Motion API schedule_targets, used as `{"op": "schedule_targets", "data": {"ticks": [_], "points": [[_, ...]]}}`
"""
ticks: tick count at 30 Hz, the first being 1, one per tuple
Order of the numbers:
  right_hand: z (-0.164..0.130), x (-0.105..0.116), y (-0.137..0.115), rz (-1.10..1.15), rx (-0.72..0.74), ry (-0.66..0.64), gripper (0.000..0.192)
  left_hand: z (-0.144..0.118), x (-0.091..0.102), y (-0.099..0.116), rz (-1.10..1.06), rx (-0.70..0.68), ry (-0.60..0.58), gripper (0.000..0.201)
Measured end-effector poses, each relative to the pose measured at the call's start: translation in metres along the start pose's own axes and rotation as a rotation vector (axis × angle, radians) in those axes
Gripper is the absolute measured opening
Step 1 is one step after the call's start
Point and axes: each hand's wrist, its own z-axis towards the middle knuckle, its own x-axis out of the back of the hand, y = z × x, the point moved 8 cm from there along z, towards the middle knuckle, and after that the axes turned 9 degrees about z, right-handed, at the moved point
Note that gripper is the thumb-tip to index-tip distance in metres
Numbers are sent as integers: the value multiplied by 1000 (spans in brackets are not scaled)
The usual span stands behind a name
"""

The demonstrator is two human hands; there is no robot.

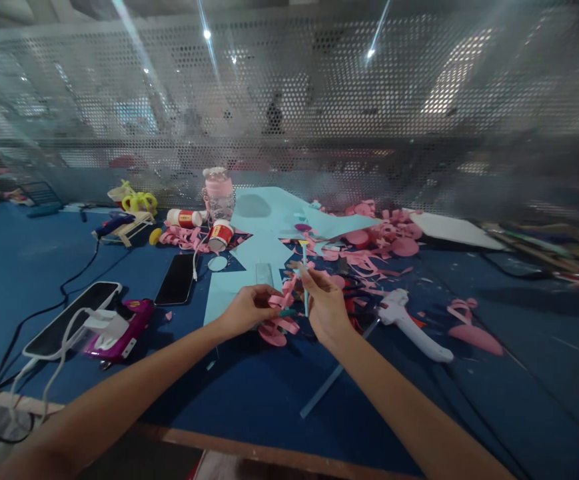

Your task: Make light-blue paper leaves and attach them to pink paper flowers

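Behind the blue table (249, 400), a perforated metal screen (319, 100) was seen. By the right hand (328, 307), a thin pale blue stick (306, 297) was held roughly upright, pinched between thumb and fingers. Fingertips of the left hand (249, 310) were drawn together at a curled pink paper strip (289, 290) and a small green piece (288, 313); which was pinched could not be told. Pale blue paper (262, 250) was spread beyond the hands, with a white glue gun (416, 328) laid to the right.
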Motion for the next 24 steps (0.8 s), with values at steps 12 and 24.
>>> {"op": "schedule_targets", "data": {"ticks": [12, 24], "points": [[4, 1, -5, 25, -7, 8, 29, 1, 4, 2, -63, -21, 6, 38], [10, 11, 5, -107, -49, 21, 33, 8, 49, 7, 45, -123, 302, 40]]}}
